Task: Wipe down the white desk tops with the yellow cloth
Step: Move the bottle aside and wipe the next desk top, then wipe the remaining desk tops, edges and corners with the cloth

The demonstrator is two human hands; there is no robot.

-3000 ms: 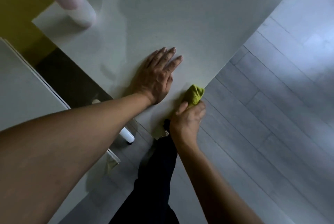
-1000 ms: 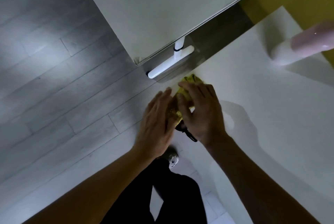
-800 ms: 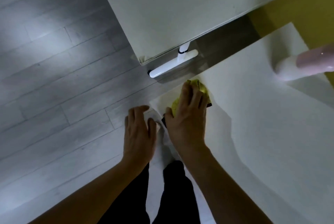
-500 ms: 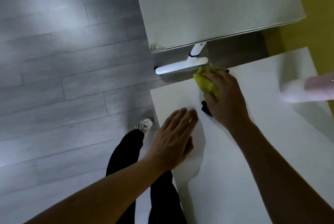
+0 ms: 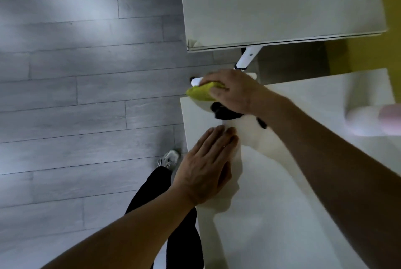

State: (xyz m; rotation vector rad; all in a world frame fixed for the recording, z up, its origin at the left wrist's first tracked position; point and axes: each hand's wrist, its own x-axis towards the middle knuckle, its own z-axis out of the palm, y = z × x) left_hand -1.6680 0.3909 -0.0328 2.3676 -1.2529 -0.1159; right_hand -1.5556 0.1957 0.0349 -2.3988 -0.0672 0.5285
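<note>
The yellow cloth (image 5: 202, 93) is held bunched under the right hand (image 5: 233, 91), whose fingers are curled over its top, and it is pressed against the far corner of the near white desk top (image 5: 271, 203), with part of the cloth hanging past the desk's edge toward the floor. A small black object (image 5: 223, 112) is seen just beneath the heel of the right hand, lying on the desk surface; what it is cannot be told, and a second dark bit shows beside the right wrist. The left hand (image 5: 206, 166) is laid flat on the same desk top, nearer the body than the right hand and apart from it, with its fingers straight and held together and nothing grasped. Beyond the right hand, a second white desk top (image 5: 282, 3) is seen, separated from the near one by a gap, and a white desk leg (image 5: 246, 60) with its foot bar is visible in that gap, just past the cloth. To the outer side of the right forearm, a blurred pink and white object (image 5: 377, 120) stands on the near desk. To the left of both hands, grey floorboards (image 5: 76, 95) are seen, and below the left hand a dark trouser leg (image 5: 152, 195) and a pale shoe (image 5: 169, 159) are visible on the floor.
</note>
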